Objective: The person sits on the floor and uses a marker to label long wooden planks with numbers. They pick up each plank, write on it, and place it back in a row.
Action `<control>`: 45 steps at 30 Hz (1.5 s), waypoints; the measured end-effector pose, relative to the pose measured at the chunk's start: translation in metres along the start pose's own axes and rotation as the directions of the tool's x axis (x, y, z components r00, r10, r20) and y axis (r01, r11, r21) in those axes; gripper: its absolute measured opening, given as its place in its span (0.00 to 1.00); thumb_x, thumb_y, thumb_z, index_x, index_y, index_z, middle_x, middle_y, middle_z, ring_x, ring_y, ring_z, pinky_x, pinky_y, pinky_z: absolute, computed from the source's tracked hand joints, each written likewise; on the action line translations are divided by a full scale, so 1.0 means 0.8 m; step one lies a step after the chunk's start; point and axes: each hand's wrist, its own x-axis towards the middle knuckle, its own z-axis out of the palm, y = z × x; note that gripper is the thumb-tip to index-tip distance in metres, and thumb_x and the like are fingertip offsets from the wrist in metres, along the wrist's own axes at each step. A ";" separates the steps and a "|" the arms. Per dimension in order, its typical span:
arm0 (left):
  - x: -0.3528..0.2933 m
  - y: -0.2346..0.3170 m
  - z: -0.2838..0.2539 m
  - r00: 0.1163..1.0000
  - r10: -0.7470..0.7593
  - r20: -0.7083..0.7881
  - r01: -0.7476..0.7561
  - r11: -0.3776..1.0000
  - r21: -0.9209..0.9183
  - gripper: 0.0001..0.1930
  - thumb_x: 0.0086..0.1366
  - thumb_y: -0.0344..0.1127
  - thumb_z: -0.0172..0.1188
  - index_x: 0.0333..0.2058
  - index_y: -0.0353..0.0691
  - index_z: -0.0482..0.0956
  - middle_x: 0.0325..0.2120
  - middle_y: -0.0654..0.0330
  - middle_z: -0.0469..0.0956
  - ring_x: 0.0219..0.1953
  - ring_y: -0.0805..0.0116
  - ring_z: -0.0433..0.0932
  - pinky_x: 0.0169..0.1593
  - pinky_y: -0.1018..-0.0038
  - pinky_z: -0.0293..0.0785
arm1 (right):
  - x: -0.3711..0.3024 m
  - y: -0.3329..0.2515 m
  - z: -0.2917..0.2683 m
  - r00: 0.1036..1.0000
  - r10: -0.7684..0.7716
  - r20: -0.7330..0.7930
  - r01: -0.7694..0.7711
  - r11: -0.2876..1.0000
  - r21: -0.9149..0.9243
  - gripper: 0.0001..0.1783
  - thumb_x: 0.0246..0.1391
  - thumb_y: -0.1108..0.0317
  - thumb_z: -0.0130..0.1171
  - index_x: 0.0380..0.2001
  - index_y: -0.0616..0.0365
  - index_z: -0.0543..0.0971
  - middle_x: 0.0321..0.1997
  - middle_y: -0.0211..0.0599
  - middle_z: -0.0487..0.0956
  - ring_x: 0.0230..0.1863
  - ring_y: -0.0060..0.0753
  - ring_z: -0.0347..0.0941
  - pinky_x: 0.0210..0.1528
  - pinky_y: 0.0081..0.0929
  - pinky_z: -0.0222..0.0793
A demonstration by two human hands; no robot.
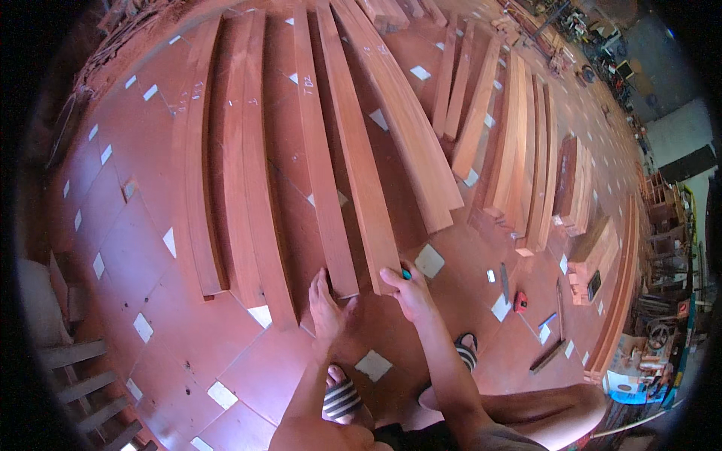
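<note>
Two long reddish-brown wooden beams lie side by side on the floor in front of me, a gap between them. My left hand (329, 310) is at the near end of the left beam (323, 180), fingers stretched out along its side and thumb apart. My right hand (410, 292) grips the near end of the right beam (366, 195), thumb on its top. A small teal thing (407, 273) shows at the fingers of that hand; its kind is mostly hidden. White marks show on the left beam's far part.
More beams (244, 173) lie at the left, a wide board (410, 143) and several shorter pieces (519, 150) at the right. A red tape measure (520, 302) and a dark bar (547, 356) rest on the tiled floor (180, 338). A slatted wooden thing (83, 376) stands lower left.
</note>
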 end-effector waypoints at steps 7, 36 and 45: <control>0.006 0.015 -0.007 0.999 -0.038 0.006 0.038 0.999 0.003 0.50 0.49 0.35 0.80 0.68 0.27 0.62 0.60 0.39 0.71 0.63 0.41 0.70 0.67 0.53 0.67 | 0.000 -0.004 0.009 0.995 0.026 -0.092 -0.033 0.997 -0.069 0.36 0.55 0.60 0.75 0.62 0.63 0.71 0.52 0.38 0.80 0.48 0.31 0.81 0.47 0.32 0.82; 0.003 0.003 0.001 0.999 -0.037 -0.010 0.037 0.999 -0.004 0.53 0.42 0.36 0.81 0.66 0.28 0.63 0.62 0.42 0.69 0.62 0.42 0.70 0.65 0.54 0.69 | 0.012 0.012 -0.022 0.758 0.113 0.643 -0.628 0.396 0.670 0.39 0.63 0.40 0.56 0.60 0.68 0.75 0.41 0.50 0.82 0.37 0.40 0.78 0.40 0.33 0.78; -0.001 -0.004 0.002 0.999 0.025 -0.029 -0.025 1.000 0.003 0.53 0.44 0.37 0.81 0.67 0.27 0.61 0.62 0.41 0.69 0.61 0.41 0.70 0.65 0.53 0.68 | 0.003 0.002 -0.021 0.964 0.187 0.186 -0.258 0.817 0.516 0.32 0.66 0.43 0.59 0.57 0.62 0.77 0.44 0.45 0.83 0.41 0.38 0.80 0.41 0.34 0.79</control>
